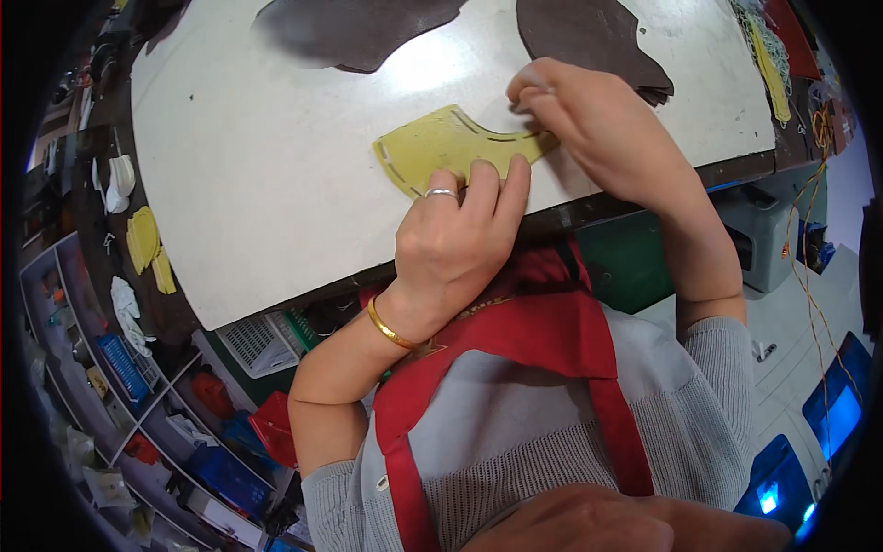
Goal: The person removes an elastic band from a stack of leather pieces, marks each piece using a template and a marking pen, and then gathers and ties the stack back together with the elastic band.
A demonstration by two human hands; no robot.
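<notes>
A curved yellow pattern piece (pixel 418 156) with dark slots along its edges lies flat on the white tabletop. My left hand (pixel 460 216), wearing a ring and a gold bangle, rests its outstretched, slightly parted fingertips on the lower edge of the piece. Over its narrow right end is my right hand (pixel 589 120), fingers curled together in a pinch. Whatever those fingers hold, if anything, is too hidden to make out. Beneath the yellow piece I cannot tell whether anything lies.
Dark brown leather-like pieces lie at the far side, one (pixel 368 32) left of centre and a stack (pixel 593 41) to the right. Beyond the white board's (pixel 267 202) left edge are yellow pieces (pixel 143 239) and a compartmented shelf (pixel 138 428). Tangled cords (pixel 768 46) sit far right.
</notes>
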